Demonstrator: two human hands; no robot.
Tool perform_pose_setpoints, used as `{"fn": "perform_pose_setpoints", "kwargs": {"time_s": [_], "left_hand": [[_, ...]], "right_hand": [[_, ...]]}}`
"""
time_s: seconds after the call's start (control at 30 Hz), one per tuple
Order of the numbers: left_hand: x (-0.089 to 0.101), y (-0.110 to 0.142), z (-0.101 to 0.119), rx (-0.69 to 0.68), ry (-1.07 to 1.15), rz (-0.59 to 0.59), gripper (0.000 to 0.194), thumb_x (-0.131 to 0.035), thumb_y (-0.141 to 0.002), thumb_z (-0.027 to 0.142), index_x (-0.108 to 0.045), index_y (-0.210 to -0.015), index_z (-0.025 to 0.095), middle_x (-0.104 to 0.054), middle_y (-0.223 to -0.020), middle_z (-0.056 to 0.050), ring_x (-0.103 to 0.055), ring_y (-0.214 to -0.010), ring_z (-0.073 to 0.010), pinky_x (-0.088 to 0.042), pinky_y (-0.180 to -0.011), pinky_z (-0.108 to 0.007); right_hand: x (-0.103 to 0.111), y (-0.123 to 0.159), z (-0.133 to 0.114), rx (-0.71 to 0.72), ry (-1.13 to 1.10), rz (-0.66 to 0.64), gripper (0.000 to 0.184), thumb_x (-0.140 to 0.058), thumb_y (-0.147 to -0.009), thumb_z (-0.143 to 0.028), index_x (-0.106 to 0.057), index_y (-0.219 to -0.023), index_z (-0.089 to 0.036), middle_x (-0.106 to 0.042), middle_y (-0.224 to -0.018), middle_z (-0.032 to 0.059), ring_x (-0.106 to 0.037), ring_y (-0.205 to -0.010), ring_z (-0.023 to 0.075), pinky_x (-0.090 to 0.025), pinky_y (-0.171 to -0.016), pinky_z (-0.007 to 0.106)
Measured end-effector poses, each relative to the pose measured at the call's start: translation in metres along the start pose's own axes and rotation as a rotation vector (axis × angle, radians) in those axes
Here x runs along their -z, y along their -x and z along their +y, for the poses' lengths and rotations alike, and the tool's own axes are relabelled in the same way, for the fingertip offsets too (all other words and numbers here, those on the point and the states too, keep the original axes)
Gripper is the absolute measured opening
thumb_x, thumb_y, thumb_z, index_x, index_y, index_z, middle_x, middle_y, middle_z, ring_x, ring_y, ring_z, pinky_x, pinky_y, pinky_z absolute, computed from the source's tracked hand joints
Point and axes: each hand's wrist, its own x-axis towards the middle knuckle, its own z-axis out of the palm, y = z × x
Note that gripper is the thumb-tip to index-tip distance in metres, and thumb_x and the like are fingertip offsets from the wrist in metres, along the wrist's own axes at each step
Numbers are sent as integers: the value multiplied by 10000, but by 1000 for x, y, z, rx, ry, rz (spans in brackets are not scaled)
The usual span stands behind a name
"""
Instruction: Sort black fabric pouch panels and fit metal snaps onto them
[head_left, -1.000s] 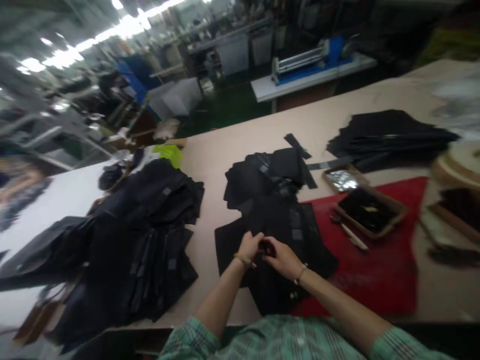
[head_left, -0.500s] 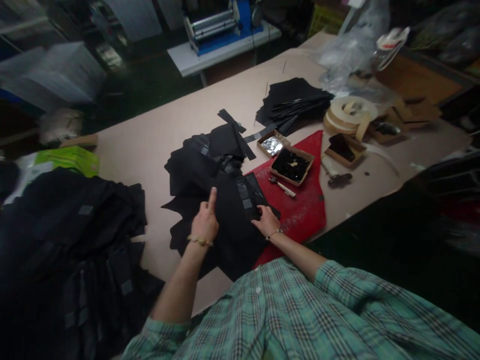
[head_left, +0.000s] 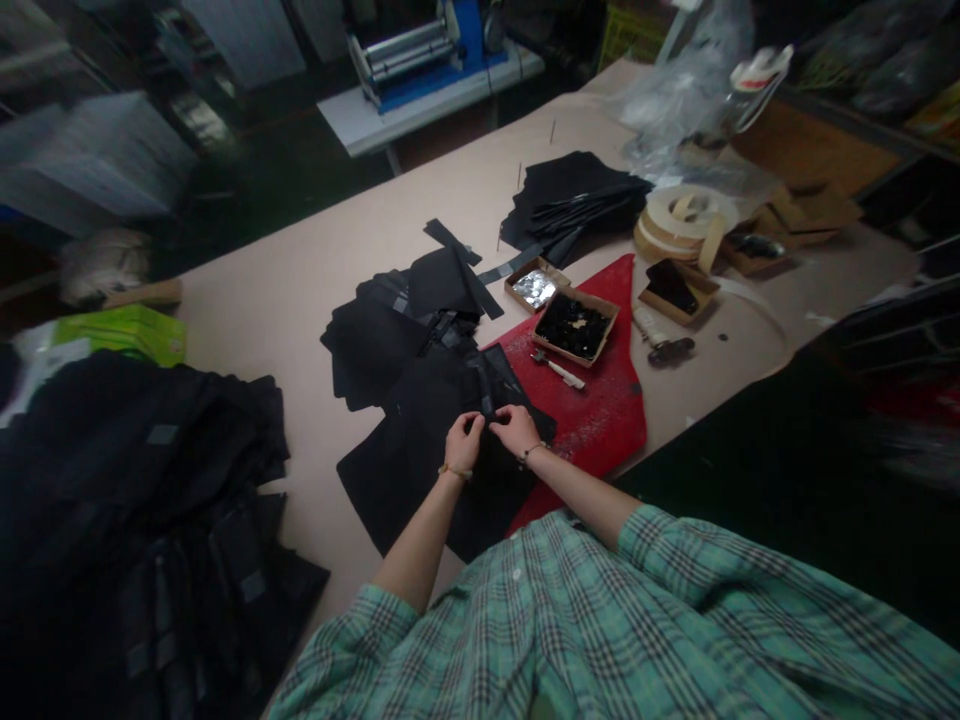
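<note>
The left grip (head_left: pixel 463 442) and right grip (head_left: pixel 516 428) are both pinching the black panel (head_left: pixel 420 480), fingers closed on a dark strip near its upper edge and almost meeting. The panel is lying flat on the counter (head_left: pixel 300 260), low in the middle of the frame, overlapping the loose black pieces (head_left: pixel 375 340) above it and just touching the red mat (head_left: pixel 592 420) to its right. On the mat, a tray of dark bits (head_left: pixel 574 325) and a white-handled tool (head_left: pixel 559 371) are sitting close together. Toward the upper right, a foil box (head_left: pixel 534 288), a black stack (head_left: pixel 577 195) and a tape roll (head_left: pixel 686 225) are resting, while a large black pile (head_left: pixel 135 500) is spreading across the lower left.
</note>
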Motion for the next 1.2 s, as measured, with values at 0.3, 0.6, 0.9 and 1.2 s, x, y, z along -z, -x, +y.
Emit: {"fn": "perform_pose_setpoints", "kwargs": {"time_s": [0.3, 0.6, 0.9, 1.2], "left_hand": [[74, 1, 5, 149, -132, 139, 300, -595, -824, 377, -720, -922, 123, -705, -872, -78, -647, -877, -217, -498, -867, -337], [210, 44, 102, -123, -890, 572, 458, -473, -890, 186, -565, -1331, 269, -616, -1187, -94, -622, -1040, -263, -507, -887, -385], [101, 66, 45, -13, -856, 5, 382, -424, -900, 114, -684, -1151, 238, -629, -1159, -92, -663, -929, -212, -514, -817, -319], [23, 68, -20, 196, -123, 88, 333, -664, -821, 395, -711, -1053, 161, -708, -1053, -95, -644, -1021, -210, -471, -970, -351]], "right_hand": [[1, 30, -10, 484, -140, -224, 321, -664, -749, -148, -701, -1064, -196, -642, -1197, 89, -601, -1121, 220, -453, -1029, 395], [25, -42, -34, 535, 360, -136, 424, -674, -830, -232, -610, -1246, -187, -506, -1401, 128, -443, -1277, 287, -369, -1082, 448], [16, 1, -30, 214, 452, -333, 354, -723, -779, -254, -630, -1119, -221, -658, -1114, 113, -646, -992, 266, -482, -851, 366], [8, 11, -3, -20, -41, -457, 123, -727, -727, -196, -714, -845, -163, -700, -781, 11, -637, -751, 144, -478, -723, 240]]}}
